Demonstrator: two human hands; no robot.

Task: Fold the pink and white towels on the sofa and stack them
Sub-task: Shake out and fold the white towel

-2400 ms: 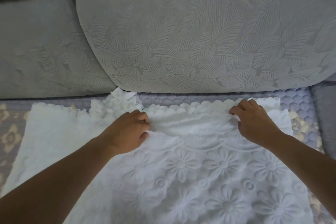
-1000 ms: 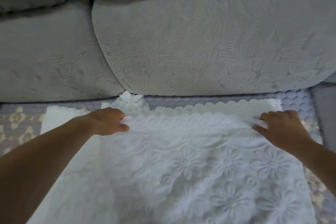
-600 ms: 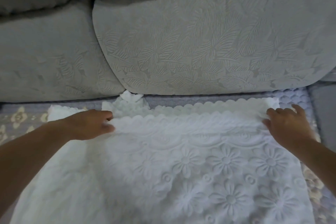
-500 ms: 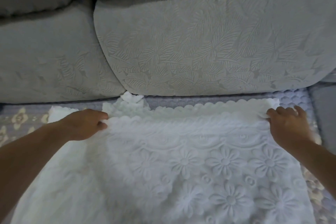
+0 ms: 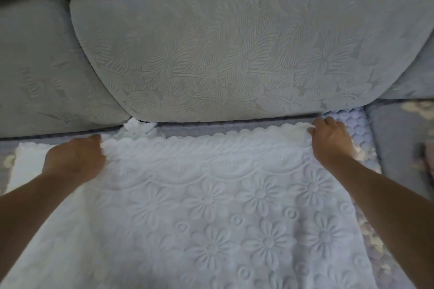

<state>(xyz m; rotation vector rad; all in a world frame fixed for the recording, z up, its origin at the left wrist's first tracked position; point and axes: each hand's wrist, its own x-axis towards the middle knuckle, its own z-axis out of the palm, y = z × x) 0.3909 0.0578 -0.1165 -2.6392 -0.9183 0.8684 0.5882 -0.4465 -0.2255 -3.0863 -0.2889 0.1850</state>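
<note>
**White towel half handled, stacking not begun**

You face the sofa [image 5: 234,54], its grey back cushions filling the top of the view and a patterned seat cover [image 5: 347,124] showing along the rear and right side of the seat. Across that seat lies the white towel [image 5: 223,218], embossed with flowers, its scalloped far edge running just in front of the back cushions. It looks doubled over: a second white layer [image 5: 25,157] juts out to the left beyond your left hand, and a small rumpled bit of white [image 5: 138,128] pokes up behind the edge, near the cushion seam. Whether those belong to the same towel or another, you cannot tell.

Your left hand [image 5: 75,159] is curled into the cloth at the far-left corner, grasping it. Your right hand [image 5: 331,136] pinches the far-right corner of the scalloped edge, fingers bent around it.

As a judgement, you are aligning the far edge of an early fold. The towel is still broad, so further folds are left. No pink towel is visible here, and no stack either, so most of the task remains.

No brand, label or readable writing appears on the towel, cover or cushions.
</note>
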